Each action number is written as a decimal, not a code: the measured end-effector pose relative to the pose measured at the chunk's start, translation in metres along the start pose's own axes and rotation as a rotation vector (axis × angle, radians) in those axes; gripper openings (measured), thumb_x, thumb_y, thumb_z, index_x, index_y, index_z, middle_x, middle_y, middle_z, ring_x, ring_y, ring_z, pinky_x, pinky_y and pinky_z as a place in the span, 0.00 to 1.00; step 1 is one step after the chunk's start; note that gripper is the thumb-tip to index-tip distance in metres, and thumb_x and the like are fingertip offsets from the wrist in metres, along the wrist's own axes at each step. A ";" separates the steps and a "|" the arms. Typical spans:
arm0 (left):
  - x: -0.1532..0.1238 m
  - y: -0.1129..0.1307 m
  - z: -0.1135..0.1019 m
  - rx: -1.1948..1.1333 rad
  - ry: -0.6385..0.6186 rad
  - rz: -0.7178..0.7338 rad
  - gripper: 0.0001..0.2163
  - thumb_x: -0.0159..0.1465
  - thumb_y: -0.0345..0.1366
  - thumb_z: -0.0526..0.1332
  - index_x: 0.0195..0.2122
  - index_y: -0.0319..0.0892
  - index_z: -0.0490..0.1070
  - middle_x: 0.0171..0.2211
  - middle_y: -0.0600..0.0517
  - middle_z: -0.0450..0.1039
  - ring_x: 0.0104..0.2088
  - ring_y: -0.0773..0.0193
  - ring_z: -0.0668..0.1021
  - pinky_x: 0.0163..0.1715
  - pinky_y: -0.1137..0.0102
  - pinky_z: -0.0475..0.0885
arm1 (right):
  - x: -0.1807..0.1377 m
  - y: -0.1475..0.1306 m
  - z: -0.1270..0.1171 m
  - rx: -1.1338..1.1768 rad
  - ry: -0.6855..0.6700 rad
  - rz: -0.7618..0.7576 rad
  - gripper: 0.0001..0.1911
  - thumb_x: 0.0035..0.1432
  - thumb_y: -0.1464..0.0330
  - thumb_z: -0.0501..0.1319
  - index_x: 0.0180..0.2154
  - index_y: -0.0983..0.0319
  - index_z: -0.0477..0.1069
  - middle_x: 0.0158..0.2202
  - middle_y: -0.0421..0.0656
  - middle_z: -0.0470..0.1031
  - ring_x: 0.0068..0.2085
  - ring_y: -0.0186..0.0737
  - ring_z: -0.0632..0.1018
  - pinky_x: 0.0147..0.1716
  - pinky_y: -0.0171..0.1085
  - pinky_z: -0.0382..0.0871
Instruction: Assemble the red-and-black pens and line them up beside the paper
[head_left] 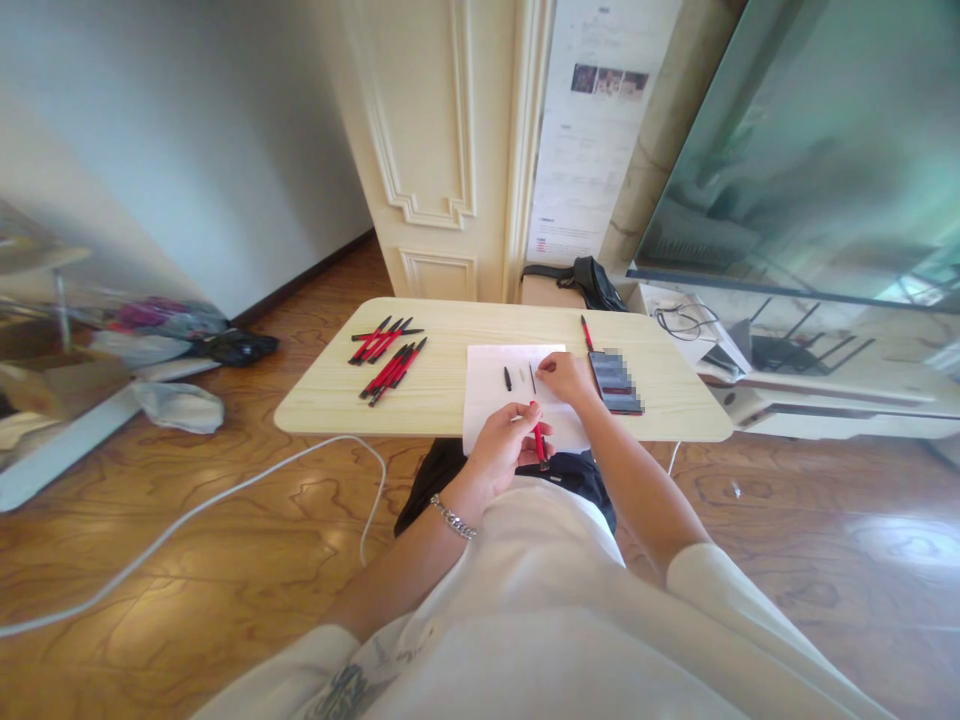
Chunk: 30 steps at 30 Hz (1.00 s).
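A red pen barrel (538,445) is held in my left hand (501,442), fingers wrapped round it, over the near edge of a white sheet of paper (484,400). My right hand (566,380) is above the sheet's right part, its fingertips pinched close beside a thin dark pen refill (532,378). Whether they grip the refill or something smaller is hidden. On the paper to the left lie a black pen tip piece (508,379) and a small pale part, perhaps a spring (522,373).
Several red and black pens (386,372) lie in two groups on the left of the pale table (315,400). At right are another red pen (586,332) and a dark, partly pixelated flat object (616,382). A white cable (225,512) crosses the floor.
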<state>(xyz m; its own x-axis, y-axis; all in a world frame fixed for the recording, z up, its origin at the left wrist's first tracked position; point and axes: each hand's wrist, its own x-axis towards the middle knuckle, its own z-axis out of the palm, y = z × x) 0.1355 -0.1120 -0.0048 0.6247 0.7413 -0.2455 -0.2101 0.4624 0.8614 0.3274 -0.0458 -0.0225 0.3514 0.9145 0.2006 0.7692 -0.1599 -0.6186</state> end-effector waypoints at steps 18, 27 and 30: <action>0.011 0.002 -0.006 -0.004 0.149 0.201 0.20 0.51 0.50 0.69 0.31 0.40 0.67 0.27 0.55 0.69 0.26 0.68 0.75 0.27 0.70 0.75 | -0.059 -0.024 -0.032 0.431 -0.064 -0.108 0.11 0.55 0.62 0.60 0.33 0.63 0.75 0.26 0.41 0.75 0.26 0.34 0.71 0.28 0.34 0.64; 0.016 -0.002 -0.003 -0.049 0.163 0.260 0.19 0.49 0.48 0.71 0.31 0.39 0.71 0.26 0.53 0.72 0.28 0.69 0.75 0.32 0.72 0.72 | -0.113 -0.039 -0.027 0.558 -0.165 -0.097 0.10 0.52 0.61 0.64 0.33 0.60 0.72 0.28 0.41 0.76 0.28 0.36 0.74 0.28 0.35 0.66; 0.016 0.001 -0.001 -0.082 0.133 0.250 0.18 0.49 0.46 0.71 0.33 0.38 0.73 0.28 0.52 0.73 0.29 0.69 0.75 0.33 0.71 0.72 | -0.106 -0.034 -0.028 0.563 -0.165 -0.077 0.10 0.52 0.61 0.64 0.34 0.60 0.72 0.28 0.41 0.76 0.27 0.36 0.74 0.27 0.35 0.66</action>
<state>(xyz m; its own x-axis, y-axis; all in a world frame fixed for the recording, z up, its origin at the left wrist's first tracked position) 0.1444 -0.0994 -0.0084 0.4428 0.8920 -0.0906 -0.4092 0.2910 0.8648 0.2788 -0.1476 -0.0016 0.1834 0.9686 0.1676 0.3713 0.0896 -0.9242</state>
